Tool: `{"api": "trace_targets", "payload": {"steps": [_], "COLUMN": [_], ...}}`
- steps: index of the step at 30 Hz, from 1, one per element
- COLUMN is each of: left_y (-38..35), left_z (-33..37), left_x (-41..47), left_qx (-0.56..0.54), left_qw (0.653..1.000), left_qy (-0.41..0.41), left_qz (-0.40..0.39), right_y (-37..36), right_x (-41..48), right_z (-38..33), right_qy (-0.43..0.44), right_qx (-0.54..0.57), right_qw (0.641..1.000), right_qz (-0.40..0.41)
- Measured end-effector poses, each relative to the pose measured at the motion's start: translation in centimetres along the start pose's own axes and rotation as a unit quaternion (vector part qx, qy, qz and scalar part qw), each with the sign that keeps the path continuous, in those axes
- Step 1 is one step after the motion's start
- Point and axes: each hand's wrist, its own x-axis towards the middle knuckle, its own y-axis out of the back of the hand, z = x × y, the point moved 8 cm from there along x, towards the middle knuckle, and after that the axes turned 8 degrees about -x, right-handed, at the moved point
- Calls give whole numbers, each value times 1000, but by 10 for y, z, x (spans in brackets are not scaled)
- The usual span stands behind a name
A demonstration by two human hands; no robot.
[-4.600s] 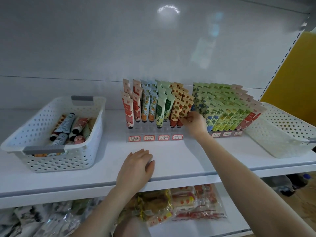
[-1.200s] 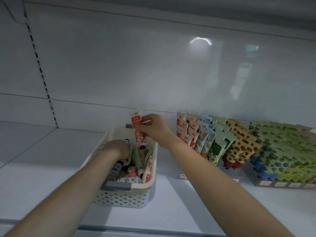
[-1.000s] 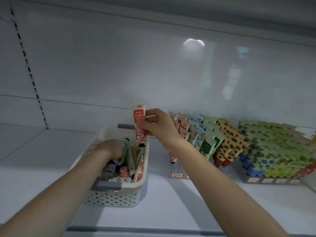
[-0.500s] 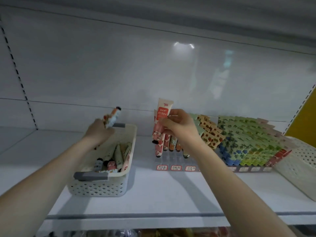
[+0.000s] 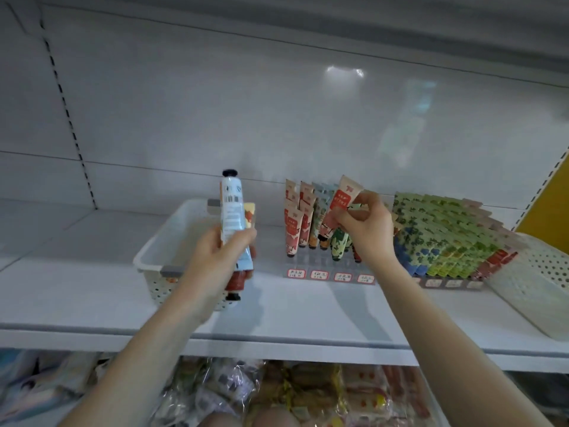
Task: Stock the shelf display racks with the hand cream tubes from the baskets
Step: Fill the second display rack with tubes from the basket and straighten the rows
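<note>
My left hand (image 5: 220,252) grips two hand cream tubes in front of the left white basket (image 5: 160,245): a pale blue tube (image 5: 233,217) with its black cap up and a red tube (image 5: 238,280) with its cap down. My right hand (image 5: 366,224) pinches a red-and-cream tube (image 5: 340,201) over the clear display rack (image 5: 329,274), just above the standing rows of tubes (image 5: 300,223). A second rack (image 5: 446,234) to the right is packed with green and blue tubes.
An empty white basket (image 5: 542,282) sits at the shelf's right end. The shelf front edge (image 5: 277,337) runs across below my arms, with bagged goods (image 5: 277,392) on the lower shelf. A yellow wall (image 5: 551,204) borders the right.
My left hand has lifted tubes out of the left basket and brought them up in front of it. My right hand has carried its red tube rightward to over the rack.
</note>
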Motion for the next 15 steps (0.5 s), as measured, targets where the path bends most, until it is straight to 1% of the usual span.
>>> {"api": "trace_targets", "payload": {"steps": [3,5,9,15], "left_y": [-10,-13,-13,-11], "left_z": [-27,-40,-58,-74], "left_x": [-20,-28,-34,-35], "left_qx": [-18,-22,-11,-5], "left_qw": [998,997,997,996], "left_qy": [43,54,64,84], "left_qz": [-33,-44,-46,-41], "right_y": [-16,-29,-49,-65], "right_x": [-4,-5,-1,4], "right_z": [9,16,30,46], "right_qy": [-5,-16,-32,-41], "right_qx": [-14,-19,-28,-39], "right_qw": [1000,999,998,997], "right_qz": [-16,-31,-48,-51]}}
